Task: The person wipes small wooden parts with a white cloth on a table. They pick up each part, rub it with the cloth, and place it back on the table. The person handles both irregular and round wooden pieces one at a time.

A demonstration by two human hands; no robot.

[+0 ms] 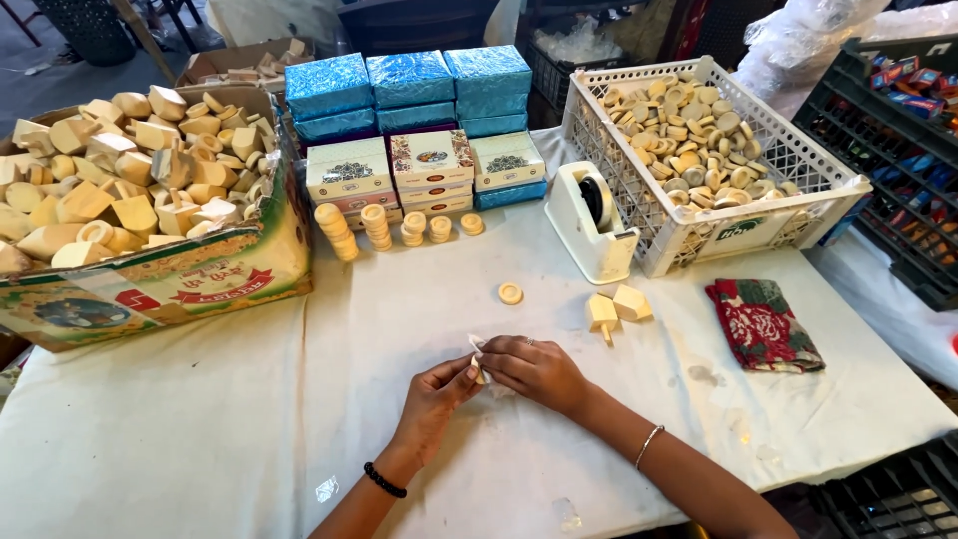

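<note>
My left hand (435, 391) and my right hand (534, 369) meet at the middle of the white-covered table (200, 429). Together they pinch a small pale piece with a bit of white wrapping (478, 348) between the fingertips; most of it is hidden by my fingers. A single cream wooden ring (510, 292) lies just beyond my hands. To its right lie two cream wooden tops (617, 307), one with its peg pointing toward me.
A cardboard box (160, 279) of cream wooden pieces stands at left. Blue and white gift boxes (414, 130) are stacked at the back, with short stacks of rings (377, 228) before them. A white tape dispenser (591, 220), a white crate (738, 228) of rings and a red floral cloth (763, 324) are at right.
</note>
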